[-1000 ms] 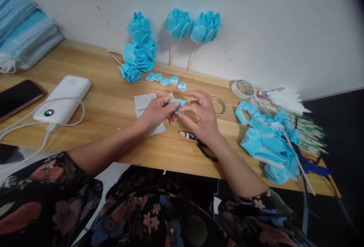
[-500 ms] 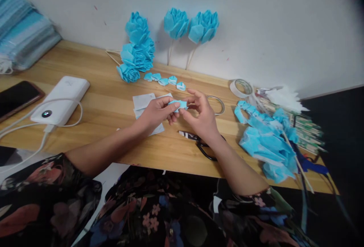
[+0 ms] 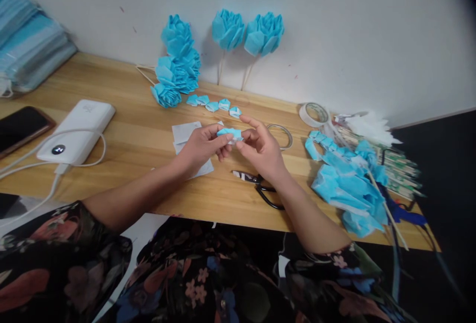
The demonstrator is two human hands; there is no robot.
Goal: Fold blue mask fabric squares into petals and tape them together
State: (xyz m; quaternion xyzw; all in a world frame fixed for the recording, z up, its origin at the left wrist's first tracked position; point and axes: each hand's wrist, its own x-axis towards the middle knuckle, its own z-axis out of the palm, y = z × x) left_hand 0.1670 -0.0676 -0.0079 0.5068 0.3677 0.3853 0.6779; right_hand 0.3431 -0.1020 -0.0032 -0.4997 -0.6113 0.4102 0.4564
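Observation:
Both of my hands pinch one small folded blue piece (image 3: 229, 134) just above the wooden table (image 3: 141, 130). My left hand (image 3: 201, 147) grips its left end with thumb and fingers closed. My right hand (image 3: 260, 149) holds the right end, index finger curved over the top. White paper squares (image 3: 186, 132) lie under my left hand. A row of several small folded blue pieces (image 3: 213, 105) lies just beyond my hands. Black scissors (image 3: 260, 187) rest on the table below my right wrist.
Finished blue flowers (image 3: 178, 65) on sticks lean on the wall at the back. A tape roll (image 3: 315, 114), a thin ring (image 3: 284, 134) and a heap of blue material with sticks (image 3: 349, 184) lie at right. A white power bank (image 3: 76, 130), its cable and a phone (image 3: 20, 127) lie at left.
My hands have lifted the blue piece slightly and turned it between the fingers. The view has shifted a little; nothing else on the table has moved.

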